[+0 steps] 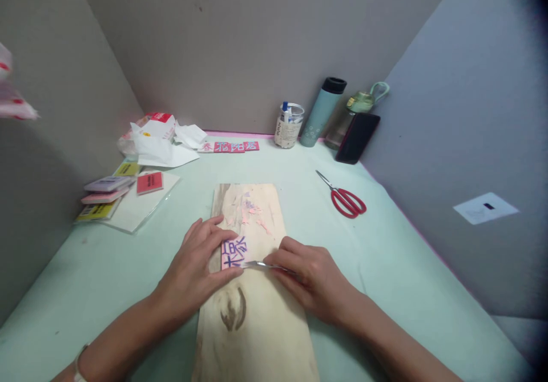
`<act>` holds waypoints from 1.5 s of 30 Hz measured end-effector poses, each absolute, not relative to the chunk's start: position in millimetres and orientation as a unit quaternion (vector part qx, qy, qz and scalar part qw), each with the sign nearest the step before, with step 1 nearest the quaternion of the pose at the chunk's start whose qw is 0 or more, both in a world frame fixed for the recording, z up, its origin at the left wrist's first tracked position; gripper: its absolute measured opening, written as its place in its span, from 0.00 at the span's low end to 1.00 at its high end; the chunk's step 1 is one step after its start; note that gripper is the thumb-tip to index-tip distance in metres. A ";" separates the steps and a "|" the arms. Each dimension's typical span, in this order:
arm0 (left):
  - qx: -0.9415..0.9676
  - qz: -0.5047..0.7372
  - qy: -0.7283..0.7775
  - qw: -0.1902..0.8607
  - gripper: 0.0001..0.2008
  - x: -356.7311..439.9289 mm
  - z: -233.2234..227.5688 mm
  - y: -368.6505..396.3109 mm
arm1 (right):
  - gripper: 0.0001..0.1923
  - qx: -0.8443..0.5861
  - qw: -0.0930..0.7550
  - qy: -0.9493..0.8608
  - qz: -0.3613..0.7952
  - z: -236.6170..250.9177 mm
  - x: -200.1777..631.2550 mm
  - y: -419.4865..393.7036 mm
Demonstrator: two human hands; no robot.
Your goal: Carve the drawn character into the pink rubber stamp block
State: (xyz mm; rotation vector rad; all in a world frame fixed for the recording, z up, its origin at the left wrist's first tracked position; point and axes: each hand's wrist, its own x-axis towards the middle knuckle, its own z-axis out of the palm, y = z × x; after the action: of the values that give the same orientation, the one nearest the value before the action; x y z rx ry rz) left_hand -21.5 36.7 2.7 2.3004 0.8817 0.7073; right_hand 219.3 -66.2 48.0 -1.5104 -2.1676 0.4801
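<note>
My left hand [194, 265] grips a small pink rubber block [234, 252] by its edges, thumb at the near side and index finger at the far side. Purple character strokes cover the block's top, and it lies flat on a wooden board [257, 325]. In my right hand [310, 276] is a slim silver craft knife [261, 264], held like a pen. Its blade tip meets the block's near right corner, though I cannot tell how deep it sits. Pink and purple shavings [252, 213] are scattered on the board beyond the block.
Red-handled scissors [347, 201] lie to the right. At the back stand a pen cup [289, 128], a teal flask [322, 113], a green-lidded bottle [342, 128] and a leaning phone [358, 137]. Lettered pink blocks [230, 147], papers [162, 152] and packaged blocks [107, 191] sit at back and left.
</note>
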 end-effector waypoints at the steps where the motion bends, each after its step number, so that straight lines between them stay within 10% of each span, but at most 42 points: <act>1: 0.860 0.265 0.329 0.285 0.17 -21.4 2.7 36.7 | 0.11 -0.544 0.214 -0.795 0.163 48.1 219.2 -66.5; 45: 0.855 0.262 0.333 0.297 0.17 -20.9 5.7 36.2 | 0.12 -0.538 0.170 -0.819 0.105 45.5 221.9 -62.2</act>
State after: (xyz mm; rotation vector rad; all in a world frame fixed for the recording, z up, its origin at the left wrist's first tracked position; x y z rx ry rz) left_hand -20.9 36.2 5.7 2.2742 0.8858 0.6975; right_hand 221.9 -62.2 45.5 -1.5302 -2.3266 0.2978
